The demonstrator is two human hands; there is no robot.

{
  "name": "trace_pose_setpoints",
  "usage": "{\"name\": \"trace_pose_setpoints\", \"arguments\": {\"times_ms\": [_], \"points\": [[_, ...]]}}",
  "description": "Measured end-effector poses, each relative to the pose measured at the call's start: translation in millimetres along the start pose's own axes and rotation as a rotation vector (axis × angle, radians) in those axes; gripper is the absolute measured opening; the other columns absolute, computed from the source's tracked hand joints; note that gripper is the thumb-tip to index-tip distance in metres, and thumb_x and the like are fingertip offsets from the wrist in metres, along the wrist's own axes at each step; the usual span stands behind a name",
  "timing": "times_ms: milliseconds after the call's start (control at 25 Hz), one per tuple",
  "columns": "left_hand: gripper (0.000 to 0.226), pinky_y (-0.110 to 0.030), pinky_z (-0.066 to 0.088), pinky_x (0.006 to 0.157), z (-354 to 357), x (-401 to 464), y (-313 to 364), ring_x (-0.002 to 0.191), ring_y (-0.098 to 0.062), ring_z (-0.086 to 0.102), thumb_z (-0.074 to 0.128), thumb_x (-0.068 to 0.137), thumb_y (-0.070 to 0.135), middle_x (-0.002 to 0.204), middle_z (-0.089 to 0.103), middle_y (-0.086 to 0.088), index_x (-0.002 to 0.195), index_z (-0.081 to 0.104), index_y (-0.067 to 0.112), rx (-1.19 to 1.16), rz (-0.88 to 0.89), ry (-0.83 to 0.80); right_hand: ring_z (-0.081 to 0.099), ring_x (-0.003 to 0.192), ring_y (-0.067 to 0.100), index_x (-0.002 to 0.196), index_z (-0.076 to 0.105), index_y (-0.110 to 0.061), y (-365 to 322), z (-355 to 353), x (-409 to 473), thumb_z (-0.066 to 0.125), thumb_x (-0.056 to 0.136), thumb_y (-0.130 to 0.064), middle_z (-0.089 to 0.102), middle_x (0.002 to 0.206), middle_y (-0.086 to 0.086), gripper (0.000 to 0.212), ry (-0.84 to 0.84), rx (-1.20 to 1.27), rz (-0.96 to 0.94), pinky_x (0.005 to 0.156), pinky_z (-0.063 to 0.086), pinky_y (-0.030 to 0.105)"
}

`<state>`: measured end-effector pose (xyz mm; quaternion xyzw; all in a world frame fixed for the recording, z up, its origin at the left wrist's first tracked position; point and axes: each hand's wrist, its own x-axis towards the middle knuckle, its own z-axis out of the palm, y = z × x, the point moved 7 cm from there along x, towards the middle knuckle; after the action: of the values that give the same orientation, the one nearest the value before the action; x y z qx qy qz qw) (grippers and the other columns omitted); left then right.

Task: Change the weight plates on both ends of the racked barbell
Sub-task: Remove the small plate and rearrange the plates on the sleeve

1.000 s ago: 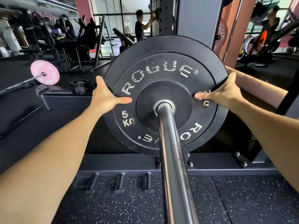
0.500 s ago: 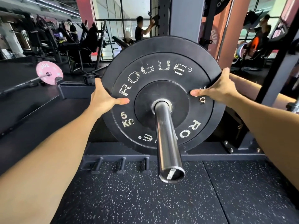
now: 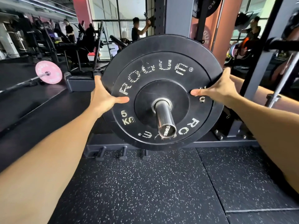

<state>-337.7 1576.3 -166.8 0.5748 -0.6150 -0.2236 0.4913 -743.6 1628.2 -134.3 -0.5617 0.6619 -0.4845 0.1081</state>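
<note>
A black 5 kg bumper plate (image 3: 161,65) with white lettering sits on the steel barbell sleeve (image 3: 165,118), close to the sleeve's open end. My left hand (image 3: 103,96) grips the plate's left rim, thumb lying across its face and fingers hidden behind it. My right hand (image 3: 218,89) grips the right rim the same way, thumb pointing toward the hub. The sleeve's end cap points toward me, with only a short length of sleeve showing in front of the plate.
A grey rack upright (image 3: 176,18) stands behind the plate. Storage pegs (image 3: 123,152) stick out of the rack base above speckled rubber flooring (image 3: 145,191). A pink-plated barbell (image 3: 48,74) lies on the floor at left. People (image 3: 137,29) train in the background.
The plate has slid along the sleeve toward its end, both hands keeping hold of the rim. Much less sleeve shows in front of the plate, and the end cap has come into view.
</note>
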Motion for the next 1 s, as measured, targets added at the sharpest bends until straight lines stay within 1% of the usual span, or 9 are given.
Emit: {"name": "trace_pose_setpoints", "arguments": {"times_ms": [120, 160, 240, 360, 520, 640, 760, 880, 1000], "points": [[0.12, -0.04, 0.039, 0.107, -17, -32, 7, 0.129, -0.022, 0.048, 0.1, 0.048, 0.034, 0.136, 0.056, 0.004, 0.142, 0.027, 0.024, 0.009, 0.012, -0.007, 0.037, 0.109, 0.006, 0.122, 0.034, -0.012, -11, -19, -40, 0.096, 0.054, -0.035, 0.046, 0.107, -0.01, 0.096, -0.003, 0.003, -0.002, 0.089, 0.037, 0.024], [0.117, -0.041, 0.04, 0.108, -23, -44, 11, 0.128, -0.022, 0.049, 0.1, 0.047, 0.033, 0.134, 0.057, 0.005, 0.139, 0.028, 0.024, 0.012, 0.02, -0.014, 0.036, 0.108, 0.006, 0.125, 0.034, -0.009, -12, -25, -53, 0.096, 0.055, -0.034, 0.045, 0.109, -0.009, 0.096, -0.006, 0.007, 0.001, 0.086, 0.035, 0.022], [0.113, -0.039, 0.04, 0.106, -31, -62, 19, 0.126, -0.02, 0.05, 0.1, 0.049, 0.031, 0.131, 0.058, 0.006, 0.137, 0.03, 0.023, 0.005, 0.027, -0.023, 0.038, 0.107, 0.008, 0.128, 0.033, -0.007, -12, -35, -71, 0.096, 0.055, -0.035, 0.043, 0.113, -0.007, 0.1, -0.007, 0.006, 0.015, 0.085, 0.034, 0.022], [0.113, -0.034, 0.039, 0.1, -42, -92, 32, 0.121, -0.018, 0.05, 0.099, 0.053, 0.028, 0.13, 0.057, 0.006, 0.14, 0.028, 0.021, 0.006, 0.046, -0.037, 0.042, 0.106, 0.012, 0.127, 0.033, -0.007, -14, -51, -104, 0.096, 0.053, -0.037, 0.042, 0.106, -0.01, 0.102, -0.003, 0.003, 0.032, 0.086, 0.036, 0.027], [0.113, -0.035, 0.04, 0.099, -53, -114, 39, 0.118, -0.019, 0.051, 0.099, 0.053, 0.026, 0.128, 0.058, 0.005, 0.14, 0.027, 0.022, -0.011, 0.017, -0.061, 0.048, 0.107, 0.018, 0.116, 0.033, -0.013, -21, -64, -127, 0.097, 0.045, -0.044, 0.048, 0.116, -0.004, 0.101, -0.02, -0.017, 0.058, 0.085, 0.041, 0.033], [0.106, -0.039, 0.044, 0.101, -63, -124, 45, 0.115, -0.02, 0.054, 0.098, 0.055, 0.024, 0.117, 0.062, 0.009, 0.136, 0.031, 0.022, -0.031, -0.008, -0.097, 0.052, 0.12, 0.023, 0.123, 0.033, -0.016, -32, -72, -132, 0.096, 0.04, -0.052, 0.053, 0.128, 0.0, 0.11, -0.058, -0.067, 0.073, 0.091, 0.044, 0.036], [0.095, -0.036, 0.045, 0.09, -85, -124, 73, 0.11, -0.019, 0.056, 0.098, 0.056, 0.022, 0.106, 0.06, 0.015, 0.128, 0.034, 0.022, -0.046, 0.027, -0.1, 0.051, 0.126, 0.027, 0.129, 0.032, -0.017, -60, -91, -130, 0.094, 0.037, -0.057, 0.053, 0.135, 0.004, 0.118, -0.039, -0.098, 0.056, 0.098, 0.045, 0.04], [0.094, -0.032, 0.043, 0.084, -114, -108, 121, 0.102, -0.016, 0.057, 0.096, 0.059, 0.019, 0.102, 0.058, 0.017, 0.13, 0.035, 0.02, -0.068, 0.097, -0.065, 0.053, 0.122, 0.024, 0.12, 0.032, -0.023, -98, -114, -114, 0.092, 0.024, -0.065, 0.055, 0.13, -0.001, 0.121, -0.007, -0.057, 0.001, 0.102, 0.046, 0.046], [0.086, -0.022, 0.045, 0.071, -139, -75, 174, 0.092, -0.004, 0.058, 0.095, 0.061, 0.014, 0.1, 0.059, 0.017, 0.122, 0.034, 0.02, -0.106, 0.153, -0.041, 0.052, 0.12, 0.021, 0.122, 0.033, -0.026, -139, -138, -79, 0.091, 0.02, -0.068, 0.053, 0.129, -0.004, 0.125, 0.032, -0.008, -0.06, 0.102, 0.047, 0.048]]}}
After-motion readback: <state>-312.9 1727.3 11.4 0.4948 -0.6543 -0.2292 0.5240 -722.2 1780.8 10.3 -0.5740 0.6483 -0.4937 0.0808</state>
